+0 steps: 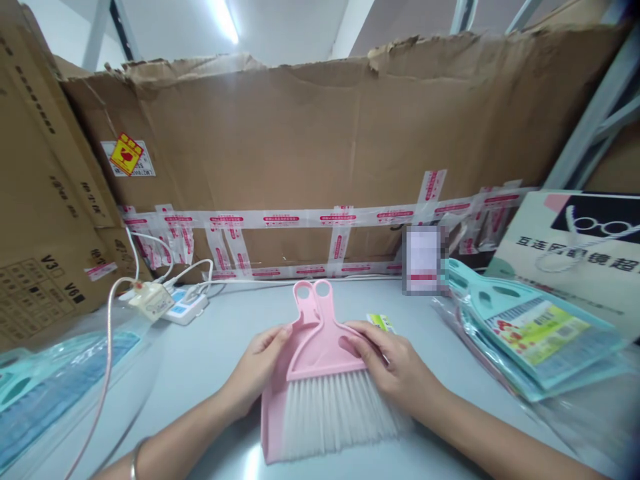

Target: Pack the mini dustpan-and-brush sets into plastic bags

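A pink hand brush (333, 343) with white bristles lies against a pink dustpan (273, 427), in the middle of the head view. Both handles point away from me, side by side, each with a round hole at its end. My left hand (257, 363) is closed on the dustpan's left edge, thumb on top near the handle. My right hand (400, 367) grips the brush's right shoulder, its thumb on the pink head. The fingers under the pieces are hidden, as is most of the dustpan behind the brush.
Packaged teal dustpan sets (535, 333) are stacked at right, with more teal and blue packages (60, 387) at left. A power strip (187, 305) with white cables sits back left. A phone-like upright object (424, 260), blurred, leans against the cardboard wall (280, 147). A yellow-green label (381, 323) lies behind my right hand.
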`<action>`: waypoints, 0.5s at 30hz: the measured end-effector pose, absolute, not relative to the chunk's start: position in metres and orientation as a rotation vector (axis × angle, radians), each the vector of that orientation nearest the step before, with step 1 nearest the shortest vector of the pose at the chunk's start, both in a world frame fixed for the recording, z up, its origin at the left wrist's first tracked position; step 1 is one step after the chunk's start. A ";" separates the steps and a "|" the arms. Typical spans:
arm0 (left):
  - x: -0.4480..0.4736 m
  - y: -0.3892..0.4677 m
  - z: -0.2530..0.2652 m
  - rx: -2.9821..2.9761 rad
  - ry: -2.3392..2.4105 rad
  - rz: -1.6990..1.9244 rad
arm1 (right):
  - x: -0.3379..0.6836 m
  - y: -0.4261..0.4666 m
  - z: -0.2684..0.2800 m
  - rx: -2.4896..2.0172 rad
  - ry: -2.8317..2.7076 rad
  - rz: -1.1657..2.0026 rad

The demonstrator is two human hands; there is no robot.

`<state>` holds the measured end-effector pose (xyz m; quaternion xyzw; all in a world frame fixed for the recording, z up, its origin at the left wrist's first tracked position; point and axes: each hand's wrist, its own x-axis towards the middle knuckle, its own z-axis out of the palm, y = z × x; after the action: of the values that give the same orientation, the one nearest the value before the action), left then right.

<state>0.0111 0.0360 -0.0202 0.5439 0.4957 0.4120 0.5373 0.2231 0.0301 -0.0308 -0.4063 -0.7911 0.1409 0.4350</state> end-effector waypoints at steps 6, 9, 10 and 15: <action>0.015 0.033 -0.018 1.444 1.059 0.924 | 0.217 0.030 -0.034 -1.153 -1.912 0.281; 0.018 0.031 -0.018 1.503 1.006 0.877 | 0.215 0.032 -0.033 -1.185 -1.895 0.275; 0.019 0.030 -0.018 1.516 0.985 0.863 | 0.215 0.033 -0.033 -1.196 -1.889 0.267; 0.021 0.028 -0.020 1.552 0.904 0.829 | 0.214 0.036 -0.033 -1.266 -1.862 0.267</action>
<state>0.0208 0.0285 -0.0202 0.6555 0.3817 0.3503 0.5495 0.2144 0.0357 -0.0329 -0.5059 -0.7439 0.1066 0.4235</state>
